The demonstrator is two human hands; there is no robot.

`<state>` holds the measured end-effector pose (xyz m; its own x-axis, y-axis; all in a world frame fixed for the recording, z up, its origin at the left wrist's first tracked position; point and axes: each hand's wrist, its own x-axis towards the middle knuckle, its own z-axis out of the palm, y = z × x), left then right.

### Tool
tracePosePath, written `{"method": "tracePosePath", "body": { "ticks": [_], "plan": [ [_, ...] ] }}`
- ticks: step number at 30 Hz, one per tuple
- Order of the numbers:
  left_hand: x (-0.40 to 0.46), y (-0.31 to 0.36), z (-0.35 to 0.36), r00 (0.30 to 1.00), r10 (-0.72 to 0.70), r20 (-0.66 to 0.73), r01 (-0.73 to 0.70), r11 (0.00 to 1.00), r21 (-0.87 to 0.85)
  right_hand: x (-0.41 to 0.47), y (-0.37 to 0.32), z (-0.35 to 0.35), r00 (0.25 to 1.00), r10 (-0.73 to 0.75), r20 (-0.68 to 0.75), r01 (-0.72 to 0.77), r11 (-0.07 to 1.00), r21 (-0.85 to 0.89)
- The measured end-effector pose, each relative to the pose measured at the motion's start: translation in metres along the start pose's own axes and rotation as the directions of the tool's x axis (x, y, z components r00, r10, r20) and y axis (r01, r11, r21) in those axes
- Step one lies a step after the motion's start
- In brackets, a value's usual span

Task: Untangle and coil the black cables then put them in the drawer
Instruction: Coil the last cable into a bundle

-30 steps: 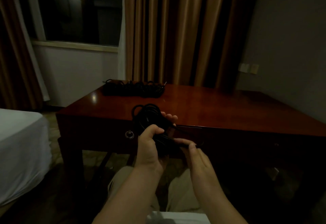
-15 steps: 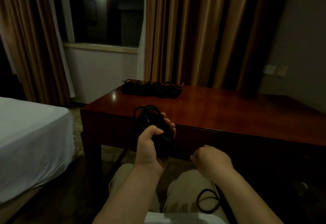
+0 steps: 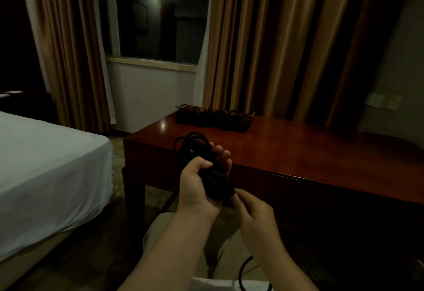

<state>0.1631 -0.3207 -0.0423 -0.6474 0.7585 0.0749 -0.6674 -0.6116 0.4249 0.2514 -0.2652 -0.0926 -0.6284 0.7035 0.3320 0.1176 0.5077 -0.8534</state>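
Observation:
My left hand (image 3: pixel 197 185) grips a coiled black cable (image 3: pixel 195 150) in front of the wooden desk (image 3: pixel 286 148); its loops rise above my fingers. My right hand (image 3: pixel 254 210) pinches the loose strand of the same cable at the coil's lower end. That strand trails down over my lap (image 3: pixel 243 270). A pile of other black cables (image 3: pixel 215 116) lies at the desk's far left corner. The drawer front is in shadow below the desk top and I cannot make it out.
A bed with a white sheet (image 3: pixel 46 164) stands to the left of the desk. Brown curtains (image 3: pixel 263 38) and a dark window (image 3: pixel 160 15) are behind it. A wall socket plate (image 3: pixel 374 100) sits at the right.
My right hand came back up from my lap to the coil's lower end and now pinches the strand. The view has turned left, showing more of the bed.

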Motion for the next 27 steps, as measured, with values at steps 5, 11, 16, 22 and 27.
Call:
{"method": "tracePosePath", "body": {
  "ticks": [5,11,16,22,27],
  "plan": [
    [0.016,0.016,-0.005,0.906,0.392,-0.163,-0.284,0.846,0.452,-0.005,-0.005,-0.010,0.875,0.330,0.354,-0.308,0.944,-0.119],
    [0.026,0.010,-0.045,0.866,0.403,0.294,-0.229,-0.203,0.952,-0.004,-0.037,-0.036,0.872,0.205,0.445,0.057,0.860,-0.507],
    [0.019,-0.002,-0.045,0.989,-0.015,0.146,-0.147,-0.134,0.980,0.007,-0.059,-0.058,0.930,0.027,0.367,0.153,0.879,-0.452],
    [0.002,-0.006,-0.033,0.888,-0.432,0.158,-0.133,0.088,0.987,0.016,-0.060,-0.075,0.972,0.059,0.229,-0.023,0.987,-0.158],
    [-0.004,-0.013,-0.026,0.834,-0.514,0.200,-0.127,0.173,0.977,0.026,-0.038,-0.072,0.999,-0.012,-0.040,0.007,0.991,-0.134]
  ]
}}
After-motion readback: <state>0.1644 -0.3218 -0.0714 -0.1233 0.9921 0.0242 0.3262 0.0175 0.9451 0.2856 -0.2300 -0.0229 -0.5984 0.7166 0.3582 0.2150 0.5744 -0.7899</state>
